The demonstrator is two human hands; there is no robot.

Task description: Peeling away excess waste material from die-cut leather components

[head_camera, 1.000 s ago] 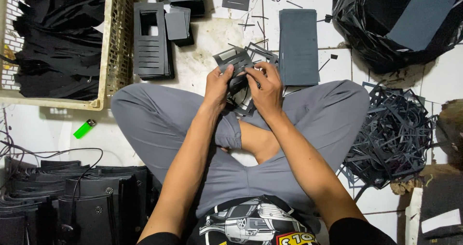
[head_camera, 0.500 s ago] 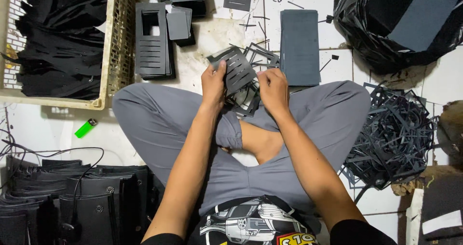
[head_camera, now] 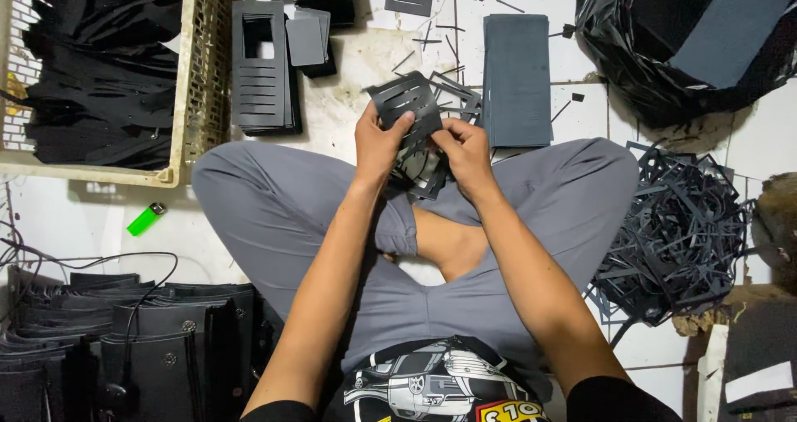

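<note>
I sit cross-legged on a white tiled floor in grey trousers. My left hand grips a dark grey die-cut sheet with slotted cut-outs, holding it up over my knees. My right hand pinches the lower right part of the same sheet, with its cut-out frame hanging behind and below the fingers. A flat stack of dark grey sheets lies on the floor just beyond my right hand.
A beige plastic crate with black material stands at the left. Slotted cut pieces lie beside it. A heap of offcut strips lies at the right, a black bag top right, black cases bottom left, a green lighter.
The sheet has been turned and raised between my hands; my right hand moved from its top edge down to its lower right, and the hands drew slightly apart.
</note>
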